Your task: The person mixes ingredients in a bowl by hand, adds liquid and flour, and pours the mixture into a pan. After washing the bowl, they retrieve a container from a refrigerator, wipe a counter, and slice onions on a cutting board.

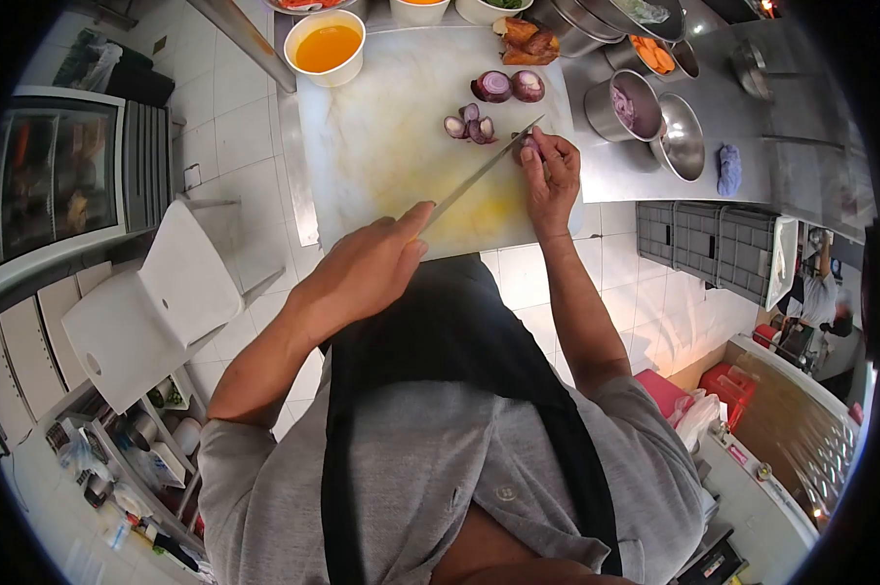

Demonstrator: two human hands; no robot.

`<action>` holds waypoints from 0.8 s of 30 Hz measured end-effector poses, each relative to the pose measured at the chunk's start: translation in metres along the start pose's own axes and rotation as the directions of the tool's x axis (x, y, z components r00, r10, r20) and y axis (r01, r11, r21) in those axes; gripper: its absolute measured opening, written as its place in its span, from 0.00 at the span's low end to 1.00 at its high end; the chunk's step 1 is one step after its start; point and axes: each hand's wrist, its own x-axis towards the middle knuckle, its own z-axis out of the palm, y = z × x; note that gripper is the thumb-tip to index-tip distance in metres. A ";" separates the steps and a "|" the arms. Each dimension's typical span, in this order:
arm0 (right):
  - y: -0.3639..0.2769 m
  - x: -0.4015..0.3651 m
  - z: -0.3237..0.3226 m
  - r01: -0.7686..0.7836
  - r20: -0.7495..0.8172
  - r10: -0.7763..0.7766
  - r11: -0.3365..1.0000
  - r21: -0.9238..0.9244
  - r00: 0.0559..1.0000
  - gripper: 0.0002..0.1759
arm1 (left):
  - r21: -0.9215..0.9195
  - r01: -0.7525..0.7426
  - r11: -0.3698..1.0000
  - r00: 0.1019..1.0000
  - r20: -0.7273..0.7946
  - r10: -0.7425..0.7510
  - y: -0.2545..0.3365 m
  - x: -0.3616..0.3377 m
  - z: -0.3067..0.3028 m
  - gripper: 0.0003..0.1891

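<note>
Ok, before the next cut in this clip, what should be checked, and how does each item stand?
1. Left hand grip closed on the knife: ok.
2. Right hand pinning the shallot piece on the cutting board: ok.
3. Right fingertips tucked back from the blade: cannot tell, they sit very close to it.
4. Blade tip over the piece: ok.
5. Cut pieces apart from the blade: ok, though near.
</note>
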 end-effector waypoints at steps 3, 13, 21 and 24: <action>0.001 0.002 0.002 -0.007 0.014 0.006 1.000 0.008 1.000 0.16 | -0.022 -0.017 1.000 0.999 -0.030 0.017 -0.001 0.007 0.002 0.23; 0.010 -0.002 -0.006 0.051 0.016 -0.052 0.998 0.043 0.999 0.21 | 0.020 -0.092 0.996 0.989 -0.111 0.094 -0.028 0.089 0.049 0.23; -0.019 0.023 -0.049 0.132 0.560 0.078 0.937 -0.324 0.825 0.29 | 0.048 -0.089 0.995 0.990 -0.107 0.094 -0.034 0.071 0.036 0.23; -0.009 0.031 -0.036 -0.144 0.404 0.118 0.989 0.033 0.907 0.31 | -0.022 -0.105 0.994 0.985 -0.143 0.100 -0.022 0.057 0.026 0.23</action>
